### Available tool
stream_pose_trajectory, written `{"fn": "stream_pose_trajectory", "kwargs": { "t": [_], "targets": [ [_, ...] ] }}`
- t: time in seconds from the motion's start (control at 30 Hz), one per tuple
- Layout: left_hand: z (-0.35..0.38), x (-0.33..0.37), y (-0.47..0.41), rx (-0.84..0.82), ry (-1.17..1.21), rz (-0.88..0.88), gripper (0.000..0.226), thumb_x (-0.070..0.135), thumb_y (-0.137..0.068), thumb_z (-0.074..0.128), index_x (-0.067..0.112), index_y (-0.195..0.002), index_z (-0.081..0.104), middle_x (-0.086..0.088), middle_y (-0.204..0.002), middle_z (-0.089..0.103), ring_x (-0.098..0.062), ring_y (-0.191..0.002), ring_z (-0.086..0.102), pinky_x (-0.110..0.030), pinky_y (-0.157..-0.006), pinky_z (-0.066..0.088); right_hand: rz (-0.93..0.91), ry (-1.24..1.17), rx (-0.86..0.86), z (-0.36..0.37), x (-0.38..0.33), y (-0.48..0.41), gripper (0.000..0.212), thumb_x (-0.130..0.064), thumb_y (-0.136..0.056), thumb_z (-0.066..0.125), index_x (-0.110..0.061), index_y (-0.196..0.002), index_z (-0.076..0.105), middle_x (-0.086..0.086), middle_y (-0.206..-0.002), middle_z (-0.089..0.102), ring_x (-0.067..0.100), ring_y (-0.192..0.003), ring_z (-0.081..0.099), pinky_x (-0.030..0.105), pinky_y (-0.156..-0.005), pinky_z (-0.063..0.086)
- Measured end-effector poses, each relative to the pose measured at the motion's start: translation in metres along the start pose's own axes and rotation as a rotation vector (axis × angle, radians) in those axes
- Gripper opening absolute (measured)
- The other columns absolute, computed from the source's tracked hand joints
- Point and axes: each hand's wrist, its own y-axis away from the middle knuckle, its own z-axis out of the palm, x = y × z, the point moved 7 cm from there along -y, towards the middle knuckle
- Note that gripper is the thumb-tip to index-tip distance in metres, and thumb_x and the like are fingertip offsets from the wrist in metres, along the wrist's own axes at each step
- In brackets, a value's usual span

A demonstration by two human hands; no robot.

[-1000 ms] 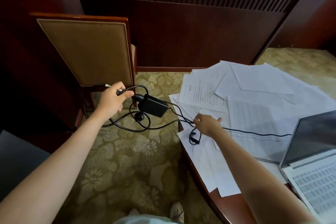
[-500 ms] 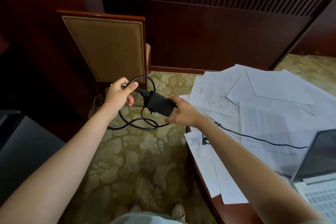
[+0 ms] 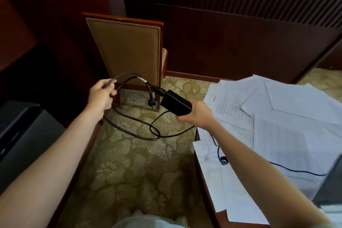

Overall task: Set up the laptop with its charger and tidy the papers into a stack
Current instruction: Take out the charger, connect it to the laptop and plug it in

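Observation:
My right hand [image 3: 198,114] grips the black charger brick [image 3: 174,102] in the air beside the table's left edge. My left hand [image 3: 100,96] holds the thick black power cable [image 3: 129,129], which loops down over the carpet; its plug [image 3: 153,102] dangles between my hands. A thinner cable [image 3: 288,170] runs from the brick across the papers toward the laptop [image 3: 331,187], whose dark lid shows at the right edge. Loose white papers [image 3: 288,122] lie scattered and overlapping across the table.
A wooden chair with a tan padded back [image 3: 127,52] stands right behind my hands. Dark wood panelling [image 3: 240,42] lines the wall. A dark box-like object [image 3: 24,131] sits at the left. Patterned carpet [image 3: 129,172] covers the floor beside the table's wooden edge [image 3: 201,181].
My right hand left the thin cable on the papers and took hold of the charger brick. The two hands have since moved apart, stretching the thick cable, and the view shifted left.

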Motion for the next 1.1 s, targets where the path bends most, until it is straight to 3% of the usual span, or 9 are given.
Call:
{"fn": "stream_pose_trajectory", "kwargs": {
  "t": [0.13, 0.43, 0.57, 0.67, 0.73, 0.8, 0.9, 1.0, 1.1],
  "targets": [
    [-0.054, -0.003, -0.008, 0.230, 0.165, -0.107, 0.031, 0.015, -0.102, 0.027, 0.021, -0.079, 0.047, 0.003, -0.064, 0.033, 0.000, -0.021, 0.019, -0.009, -0.029, 0.011, 0.071, -0.121, 0.040, -0.004, 0.008, -0.004, 0.039, -0.025, -0.070, 0.076, -0.013, -0.103, 0.058, 0.001, -0.075, 0.058, 0.017, -0.065, 0.056, 0.025, -0.054, 0.046],
    [-0.105, -0.034, -0.003, 0.464, 0.228, -0.169, 0.034, 0.019, -0.102, 0.024, 0.024, -0.075, 0.045, 0.001, -0.069, 0.038, -0.006, -0.040, 0.025, -0.011, -0.029, 0.015, 0.192, -0.295, 0.230, -0.024, 0.022, -0.016, 0.037, -0.024, -0.071, 0.076, -0.016, -0.100, 0.054, -0.001, -0.075, 0.056, 0.016, -0.069, 0.055, 0.025, -0.055, 0.047],
    [-0.132, -0.060, 0.005, 0.535, 0.187, -0.275, 0.029, 0.012, -0.101, 0.023, 0.015, -0.081, 0.044, -0.003, -0.071, 0.040, -0.012, -0.045, 0.029, -0.012, -0.031, 0.020, 0.257, -0.474, 0.321, -0.031, 0.033, -0.018, 0.032, -0.021, -0.071, 0.076, -0.012, -0.097, 0.059, 0.000, -0.076, 0.058, 0.014, -0.067, 0.054, 0.022, -0.053, 0.044],
    [-0.120, -0.076, 0.012, 0.431, -0.012, -0.348, 0.022, -0.001, -0.097, 0.028, 0.009, -0.105, 0.046, -0.011, -0.076, 0.044, -0.016, -0.034, 0.041, -0.013, -0.033, 0.026, 0.236, -0.516, 0.284, -0.030, 0.030, -0.018, 0.031, -0.019, -0.072, 0.076, -0.011, -0.097, 0.060, 0.006, -0.085, 0.060, 0.019, -0.078, 0.056, 0.031, -0.066, 0.051],
    [-0.099, -0.083, 0.014, 0.324, -0.204, -0.325, 0.046, -0.009, -0.091, 0.028, 0.013, -0.130, 0.038, -0.010, -0.071, 0.042, -0.019, -0.040, 0.036, -0.014, -0.035, 0.026, 0.181, -0.544, 0.219, -0.025, 0.020, -0.020, 0.029, -0.017, -0.072, 0.076, -0.011, -0.095, 0.059, 0.007, -0.085, 0.058, 0.020, -0.077, 0.055, 0.032, -0.068, 0.048],
    [-0.061, -0.086, 0.020, 0.116, -0.363, -0.335, 0.039, -0.003, -0.091, 0.037, 0.006, -0.127, 0.049, -0.014, -0.068, 0.046, -0.021, -0.042, 0.043, -0.017, -0.037, 0.032, 0.145, -0.594, 0.163, -0.020, 0.010, -0.021, 0.026, -0.015, -0.071, 0.077, -0.012, -0.086, 0.056, 0.003, -0.078, 0.053, 0.016, -0.070, 0.050, 0.025, -0.060, 0.042],
    [-0.003, -0.083, 0.041, -0.175, -0.593, -0.349, 0.036, 0.029, -0.093, 0.052, 0.008, -0.123, 0.058, -0.012, -0.097, 0.062, -0.031, -0.086, 0.062, -0.034, -0.068, 0.049, 0.139, -0.688, 0.099, -0.015, 0.000, -0.024, 0.033, -0.021, -0.062, 0.079, -0.012, -0.080, 0.053, -0.002, -0.070, 0.044, 0.012, -0.064, 0.043, 0.022, -0.054, 0.036],
    [0.057, -0.091, 0.060, -0.476, -0.746, -0.287, 0.058, 0.056, -0.088, 0.046, 0.018, -0.132, 0.050, -0.001, -0.139, 0.045, -0.025, -0.129, 0.043, -0.039, -0.102, 0.038, 0.158, -0.729, 0.039, -0.013, 0.001, -0.024, 0.023, -0.014, -0.071, 0.075, -0.014, -0.079, 0.053, -0.005, -0.063, 0.043, 0.011, -0.059, 0.042, 0.022, -0.055, 0.037],
    [0.091, -0.103, 0.065, -0.468, -0.754, -0.319, 0.077, 0.074, -0.075, 0.048, 0.031, -0.138, 0.041, -0.008, -0.154, 0.016, -0.034, -0.140, 0.020, -0.054, -0.112, 0.022, 0.163, -0.865, -0.030, -0.011, 0.005, -0.019, 0.029, -0.012, -0.067, 0.076, -0.016, -0.067, 0.047, -0.009, -0.045, 0.032, 0.008, -0.041, 0.028, 0.024, -0.052, 0.031]
  ]
}}
